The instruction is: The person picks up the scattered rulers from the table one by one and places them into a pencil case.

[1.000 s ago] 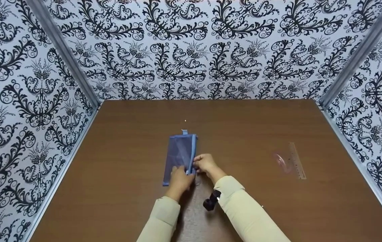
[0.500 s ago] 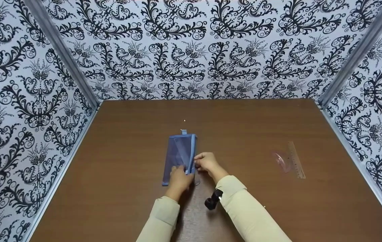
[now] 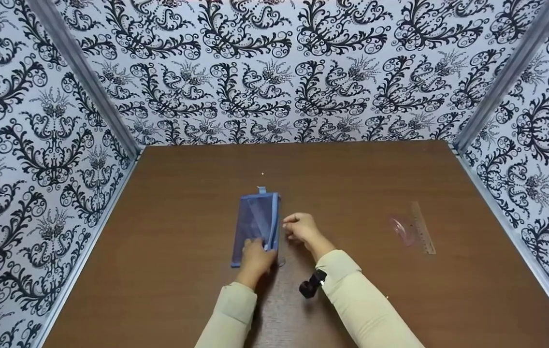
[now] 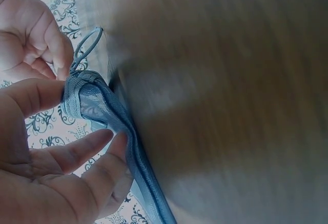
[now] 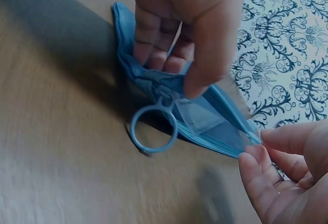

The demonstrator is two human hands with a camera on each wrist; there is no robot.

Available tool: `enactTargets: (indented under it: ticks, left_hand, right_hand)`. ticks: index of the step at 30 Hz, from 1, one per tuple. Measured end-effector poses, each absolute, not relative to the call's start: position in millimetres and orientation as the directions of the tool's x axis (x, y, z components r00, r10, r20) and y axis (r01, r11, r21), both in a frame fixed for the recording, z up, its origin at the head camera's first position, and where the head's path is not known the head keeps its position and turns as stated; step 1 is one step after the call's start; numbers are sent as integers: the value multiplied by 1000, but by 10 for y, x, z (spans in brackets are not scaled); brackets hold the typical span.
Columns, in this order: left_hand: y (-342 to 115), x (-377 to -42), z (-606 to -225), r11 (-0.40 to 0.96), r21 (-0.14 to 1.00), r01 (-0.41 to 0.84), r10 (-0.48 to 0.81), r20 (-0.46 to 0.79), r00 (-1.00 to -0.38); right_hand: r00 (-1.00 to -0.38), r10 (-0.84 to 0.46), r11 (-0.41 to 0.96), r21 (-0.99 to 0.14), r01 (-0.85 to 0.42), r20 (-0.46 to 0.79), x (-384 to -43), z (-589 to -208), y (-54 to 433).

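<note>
Right hand drawn slightly outward, grip not discernible. Gaping pouch, seemingly ready for access, is pinched by left hand.

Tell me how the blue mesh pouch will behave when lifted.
The blue mesh pouch should be floppy, since its end bunches in the left-wrist view. It's probably light, being thin and see-through. The clear flat piece might slide out if tipped, as the zipper edges stand apart around it.
</note>
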State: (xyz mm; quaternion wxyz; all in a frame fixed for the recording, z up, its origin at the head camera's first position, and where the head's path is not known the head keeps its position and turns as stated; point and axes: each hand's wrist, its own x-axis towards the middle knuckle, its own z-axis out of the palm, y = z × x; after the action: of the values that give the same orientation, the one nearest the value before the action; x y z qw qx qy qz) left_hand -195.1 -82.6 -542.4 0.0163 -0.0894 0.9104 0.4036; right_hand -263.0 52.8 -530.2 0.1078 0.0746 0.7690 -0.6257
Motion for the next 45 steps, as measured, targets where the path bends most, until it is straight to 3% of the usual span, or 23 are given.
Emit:
enactTargets:
  ticks: [20,31,38,45]
  left_hand:
    - [-844,-1939,-5385,665,724,-185,-147,-117,-982]
    - [-835,-1947,-5417,658,728,-191,-147,-125,-981]
    - [-837,-1938,-5416,663,730,-164,-131,-102,-986]
    - [-845,-1950,-5415,658,734,-168,-133,-106,-985]
  right_hand:
    - [-994,-2,305,-946,106,-112,-2640,-5167,788]
    - [-995,-2,343,-935,93,-100,-2643,-5140,973]
    - [-998,-44,494,-868,-58,41,-2627,-5106,1154]
    - [-993,-69,522,-845,-114,92,-2630,-5078,1282]
